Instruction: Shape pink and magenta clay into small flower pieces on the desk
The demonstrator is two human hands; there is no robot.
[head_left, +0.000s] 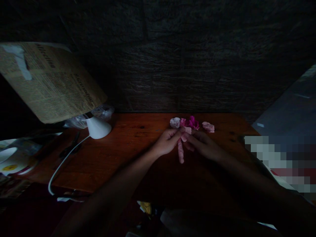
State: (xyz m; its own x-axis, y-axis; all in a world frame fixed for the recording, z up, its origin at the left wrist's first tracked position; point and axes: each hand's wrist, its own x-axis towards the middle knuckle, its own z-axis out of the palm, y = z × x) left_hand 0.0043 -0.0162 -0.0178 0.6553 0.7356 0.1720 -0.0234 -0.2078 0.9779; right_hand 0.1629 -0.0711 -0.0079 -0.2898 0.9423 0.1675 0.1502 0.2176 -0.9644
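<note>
My left hand (168, 141) and my right hand (204, 143) meet above the wooden table, fingers closed around a pale pink ruffled strip (181, 154). Its lower length hangs below my fingers, narrow and wavy. At the top, small flat pink pieces like petals (187, 130) stick out between my fingertips. Just behind my hands lie a whitish round flower-like piece (175, 122), a pink one (183, 122) and a bright magenta one (193, 122). A crumpled pale pink piece (208, 127) lies farther right. Dim light hides exactly how my right fingertips grip.
At the left stands a lamp with a newsprint shade (56, 82) and white base (99, 127); its cable (64, 160) runs over the table edge. Dark scissors-like handles (69, 149) and a white container (14, 161) are nearby. A dark textured wall (160, 65) rises behind the table (118, 141).
</note>
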